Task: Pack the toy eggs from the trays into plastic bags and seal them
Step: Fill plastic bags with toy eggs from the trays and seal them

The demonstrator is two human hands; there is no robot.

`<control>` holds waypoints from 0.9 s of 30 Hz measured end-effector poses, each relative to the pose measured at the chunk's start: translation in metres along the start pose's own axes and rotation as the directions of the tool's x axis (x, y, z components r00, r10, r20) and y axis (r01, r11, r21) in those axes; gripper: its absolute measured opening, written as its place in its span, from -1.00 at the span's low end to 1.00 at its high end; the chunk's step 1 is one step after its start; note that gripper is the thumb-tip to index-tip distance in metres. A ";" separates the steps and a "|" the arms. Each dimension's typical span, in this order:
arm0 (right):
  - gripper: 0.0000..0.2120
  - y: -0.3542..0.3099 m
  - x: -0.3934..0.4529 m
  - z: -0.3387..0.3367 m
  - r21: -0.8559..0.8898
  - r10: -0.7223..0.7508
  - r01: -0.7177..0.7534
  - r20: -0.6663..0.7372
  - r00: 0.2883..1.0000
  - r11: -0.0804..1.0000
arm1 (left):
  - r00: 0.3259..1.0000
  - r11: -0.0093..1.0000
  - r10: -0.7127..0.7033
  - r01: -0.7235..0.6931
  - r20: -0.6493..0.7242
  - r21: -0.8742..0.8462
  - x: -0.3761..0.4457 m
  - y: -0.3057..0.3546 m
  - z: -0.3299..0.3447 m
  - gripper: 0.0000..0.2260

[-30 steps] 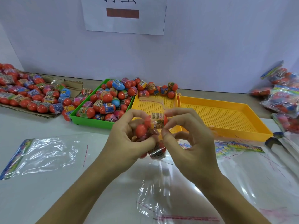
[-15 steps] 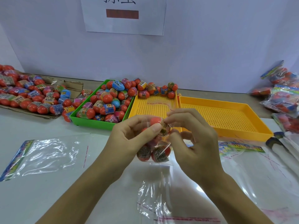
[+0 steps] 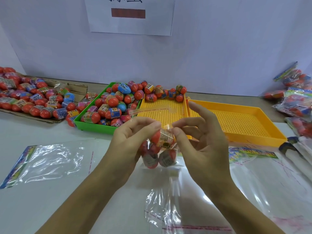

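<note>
bag of toy eggs (image 3: 158,147) hangs between my hands, mouth at 12 | left hand (image 3: 130,141) grips bag at 9, right hand (image 3: 197,141) pinches top film at 3 | peeled seal strip (image 3: 152,110) lies across 12, long axis 9–3 | I reckon flap folds next, right hand nearer

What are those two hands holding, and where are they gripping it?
A small clear bag of toy eggs. The left hand cradles its side; the right hand pinches the plastic at its top.

Orange-red toy eggs (image 3: 116,102) with multicoloured bands, green tray (image 3: 94,128), yellow perforated trays (image 3: 239,122), seemingly clear bags (image 3: 50,164).
</note>
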State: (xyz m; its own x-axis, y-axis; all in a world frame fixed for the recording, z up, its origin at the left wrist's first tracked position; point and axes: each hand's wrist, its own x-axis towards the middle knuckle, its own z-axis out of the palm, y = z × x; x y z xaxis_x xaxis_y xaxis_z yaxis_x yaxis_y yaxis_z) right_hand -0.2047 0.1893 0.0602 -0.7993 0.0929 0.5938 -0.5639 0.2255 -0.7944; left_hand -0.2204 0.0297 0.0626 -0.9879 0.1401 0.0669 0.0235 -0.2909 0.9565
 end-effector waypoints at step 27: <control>-0.69 -0.002 0.011 -0.014 0.109 0.272 -0.264 -0.072 0.959 0.958 | 0.993 0.994 -0.044 0.032 -0.112 -0.106 0.003 0.007 -0.001 -0.88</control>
State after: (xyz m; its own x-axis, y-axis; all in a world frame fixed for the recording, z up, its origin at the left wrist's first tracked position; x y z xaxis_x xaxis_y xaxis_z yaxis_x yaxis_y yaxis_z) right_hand -0.2091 0.2033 0.0699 -0.9055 0.2208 0.3625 -0.3522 0.0856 -0.9320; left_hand -0.2239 0.0267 0.0694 -0.9989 0.0463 -0.0071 -0.0243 -0.3846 0.9228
